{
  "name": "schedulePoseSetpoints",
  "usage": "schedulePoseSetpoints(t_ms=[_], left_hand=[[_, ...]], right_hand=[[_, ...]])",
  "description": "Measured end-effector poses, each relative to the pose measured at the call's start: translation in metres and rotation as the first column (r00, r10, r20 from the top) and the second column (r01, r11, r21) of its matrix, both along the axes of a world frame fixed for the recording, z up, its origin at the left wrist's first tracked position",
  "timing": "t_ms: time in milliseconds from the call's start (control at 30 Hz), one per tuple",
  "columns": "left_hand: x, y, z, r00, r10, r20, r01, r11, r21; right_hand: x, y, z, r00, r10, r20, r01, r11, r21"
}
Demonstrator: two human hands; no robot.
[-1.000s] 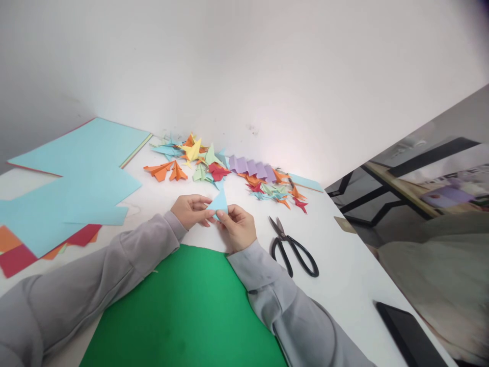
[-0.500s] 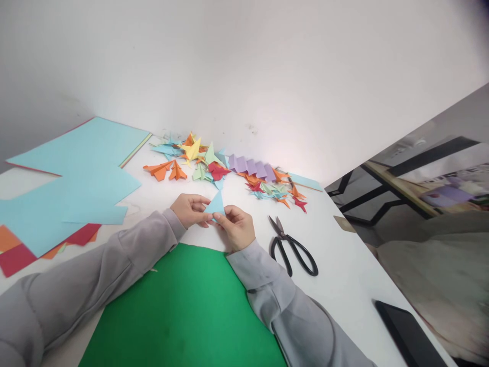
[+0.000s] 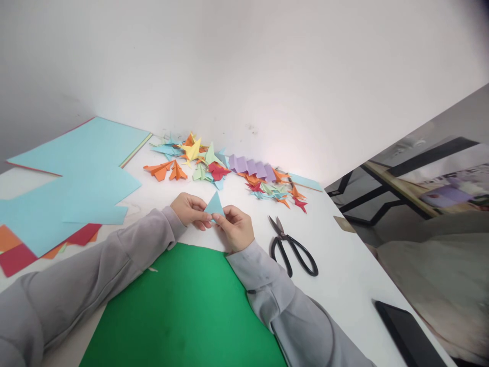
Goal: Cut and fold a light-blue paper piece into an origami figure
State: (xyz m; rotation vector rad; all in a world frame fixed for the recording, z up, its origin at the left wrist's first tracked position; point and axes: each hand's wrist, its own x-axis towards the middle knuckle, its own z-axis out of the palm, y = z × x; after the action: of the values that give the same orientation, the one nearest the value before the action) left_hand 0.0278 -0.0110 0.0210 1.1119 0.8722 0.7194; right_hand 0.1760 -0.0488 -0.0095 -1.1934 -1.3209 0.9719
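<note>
A small light blue paper triangle [image 3: 214,205] stands point-up between my two hands, just above the white table [image 3: 344,265]. My left hand [image 3: 190,210] pinches its left lower corner with closed fingers. My right hand [image 3: 236,228] pinches its right lower corner with thumb and fingertips. Both arms wear grey sleeves and rest over a large green sheet [image 3: 183,311] in front of me.
Black scissors [image 3: 292,247] lie right of my right hand. A heap of folded coloured paper figures [image 3: 225,171] runs along the wall. Large light blue sheets [image 3: 72,176] over red and orange ones lie at the left. A dark tablet [image 3: 407,334] sits near the table's right edge.
The blue triangle has tilted and shifted slightly left between my fingers, and it shows a smaller face. Both hands stay in nearly the same place.
</note>
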Motion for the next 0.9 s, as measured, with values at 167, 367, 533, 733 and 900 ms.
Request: schedulePoseSetpoints(t_ms=[167, 367, 533, 733, 900], left_hand=[[0.002, -0.001, 0.002, 0.998, 0.066, 0.026, -0.065, 0.998, -0.019], [0.003, 0.0, 0.001, 0.987, 0.151, 0.052, -0.147, 0.986, -0.077], [0.003, 0.002, -0.001, 0.988, 0.136, 0.077, -0.126, 0.985, -0.117], [0.002, 0.002, -0.001, 0.989, 0.128, 0.075, -0.116, 0.983, -0.144], [0.003, 0.004, -0.002, 0.984, 0.153, 0.087, -0.136, 0.975, -0.177]], right_hand=[[-0.003, -0.001, 0.006, 0.998, -0.008, 0.056, 0.01, 0.999, -0.036], [-0.005, -0.003, 0.012, 0.989, -0.012, 0.149, 0.023, 0.997, -0.068], [-0.005, -0.002, 0.013, 0.998, 0.001, 0.066, 0.005, 0.996, -0.094], [-0.006, -0.001, 0.01, 1.0, -0.008, -0.006, 0.007, 0.994, -0.11], [-0.006, -0.001, 0.01, 1.0, -0.012, -0.028, 0.009, 0.994, -0.107]])
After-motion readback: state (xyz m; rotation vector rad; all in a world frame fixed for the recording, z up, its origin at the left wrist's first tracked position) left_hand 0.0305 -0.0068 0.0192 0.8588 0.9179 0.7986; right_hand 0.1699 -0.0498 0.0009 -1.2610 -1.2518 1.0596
